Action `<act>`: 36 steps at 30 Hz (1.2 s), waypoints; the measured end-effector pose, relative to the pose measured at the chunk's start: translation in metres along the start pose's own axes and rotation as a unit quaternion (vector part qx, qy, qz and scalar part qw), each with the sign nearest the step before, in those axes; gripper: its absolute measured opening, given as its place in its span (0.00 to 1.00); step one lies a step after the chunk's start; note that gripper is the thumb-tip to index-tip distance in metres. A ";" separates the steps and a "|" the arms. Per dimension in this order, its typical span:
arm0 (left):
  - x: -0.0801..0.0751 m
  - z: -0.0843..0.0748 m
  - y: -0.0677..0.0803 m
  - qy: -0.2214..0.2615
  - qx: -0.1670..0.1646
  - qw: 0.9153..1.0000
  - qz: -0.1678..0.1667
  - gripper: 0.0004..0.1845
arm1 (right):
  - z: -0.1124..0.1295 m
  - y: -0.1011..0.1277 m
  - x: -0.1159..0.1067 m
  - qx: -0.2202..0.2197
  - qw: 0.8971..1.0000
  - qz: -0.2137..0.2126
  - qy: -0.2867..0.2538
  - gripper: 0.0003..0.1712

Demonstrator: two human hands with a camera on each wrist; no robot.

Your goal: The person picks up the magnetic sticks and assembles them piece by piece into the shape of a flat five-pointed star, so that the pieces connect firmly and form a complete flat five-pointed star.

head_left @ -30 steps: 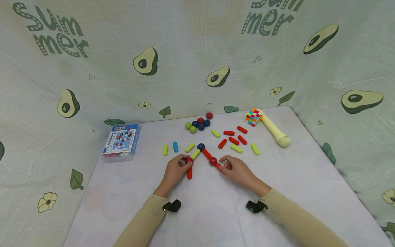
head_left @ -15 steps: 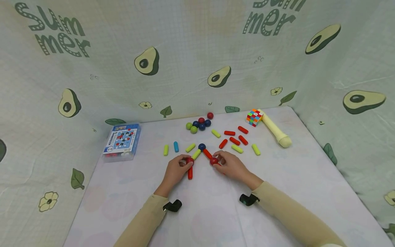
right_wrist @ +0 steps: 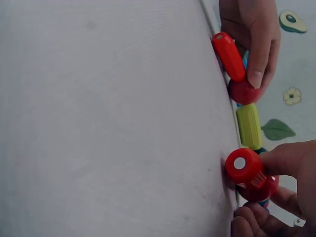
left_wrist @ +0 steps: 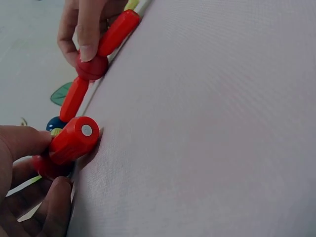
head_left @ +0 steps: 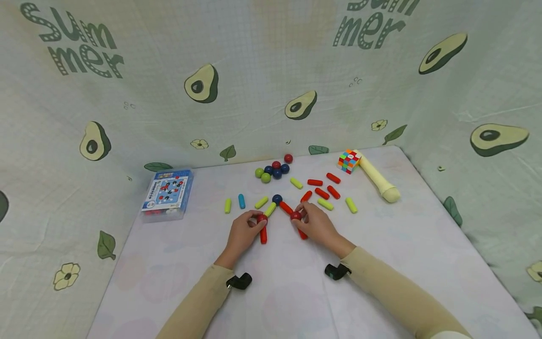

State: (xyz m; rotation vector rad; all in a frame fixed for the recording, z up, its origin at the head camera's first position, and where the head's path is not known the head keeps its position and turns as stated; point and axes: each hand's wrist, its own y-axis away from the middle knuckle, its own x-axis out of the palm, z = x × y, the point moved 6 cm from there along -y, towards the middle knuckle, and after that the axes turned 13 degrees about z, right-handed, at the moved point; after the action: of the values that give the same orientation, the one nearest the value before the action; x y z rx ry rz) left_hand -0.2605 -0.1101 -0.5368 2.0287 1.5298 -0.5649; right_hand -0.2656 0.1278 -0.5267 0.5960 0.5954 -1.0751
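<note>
At frame centre a chain of rods and balls is half built — each red ball (head_left: 262, 218) (head_left: 295, 215) is pinched by the left hand (head_left: 242, 234) and right hand (head_left: 318, 226); loose rods (head_left: 325, 192) lie unused above.

Both forearms reach forward in tan sleeves, converging at mid-table. The left hand (head_left: 243, 230) and the right hand (head_left: 316, 222) lie close together, fingers curled in pinches.

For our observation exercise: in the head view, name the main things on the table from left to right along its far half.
Blue box → yellow-green stick → blue stick → cluster of balls → loose red sticks → colourful cube → cream handle-shaped piece.
</note>
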 end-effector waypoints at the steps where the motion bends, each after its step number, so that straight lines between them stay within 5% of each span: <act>1: 0.000 -0.001 0.000 -0.001 0.002 1.000 0.001 0.19 | 0.000 -0.001 -0.001 -0.001 1.000 0.003 -0.003 0.20; 9: -0.001 0.000 -0.002 0.011 -0.008 1.000 0.011 0.18 | 0.000 -0.006 -0.004 -0.013 0.999 0.046 -0.014 0.16; 36: -0.002 -0.005 -0.011 -0.015 -0.019 0.999 -0.023 0.19 | -0.008 -0.015 -0.011 0.013 1.000 0.001 -0.012 0.17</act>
State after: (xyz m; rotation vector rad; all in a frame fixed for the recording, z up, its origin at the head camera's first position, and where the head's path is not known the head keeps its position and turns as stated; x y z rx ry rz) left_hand -0.2717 -0.1056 -0.5332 1.9524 1.5606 -0.5767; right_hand -0.2843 0.1345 -0.5271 0.6057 0.5613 -1.0880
